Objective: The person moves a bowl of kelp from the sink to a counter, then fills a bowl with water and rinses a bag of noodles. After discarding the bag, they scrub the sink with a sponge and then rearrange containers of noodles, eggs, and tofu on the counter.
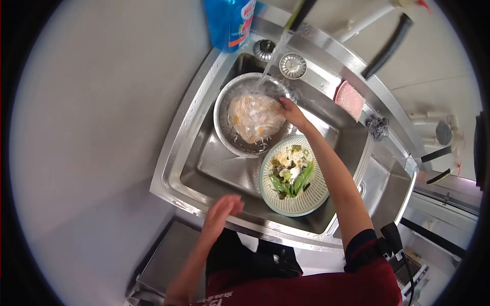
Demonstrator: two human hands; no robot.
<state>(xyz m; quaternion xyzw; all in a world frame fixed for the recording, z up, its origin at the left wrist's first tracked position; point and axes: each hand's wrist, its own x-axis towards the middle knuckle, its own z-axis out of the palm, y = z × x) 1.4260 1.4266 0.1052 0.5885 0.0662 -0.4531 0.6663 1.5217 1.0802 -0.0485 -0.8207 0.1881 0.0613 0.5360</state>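
Water runs from the faucet [298, 15] into a round metal bowl [220, 130] in the sink. Inside the bowl lies a crumpled clear plastic bag [255, 117], wet, with pale and orange bits about it. My right hand [291, 112] reaches over the bowl's right side and is closed on the bag's edge; some fingertips are hidden. Close to the bowl stands a pale green strainer basket [273, 199] holding green leaves and pale food scraps [291, 173]. My left hand [223, 210], slightly blurred, hangs over the sink's front edge with loosely bent fingers and nothing in it.
A blue soap bottle [227, 25] stands at the sink's back corner. Two drain strainers [293, 66] sit along the back ledge. A pink sponge [350, 99] and a steel scourer [378, 128] lie farther right, beside a second basin [380, 183].
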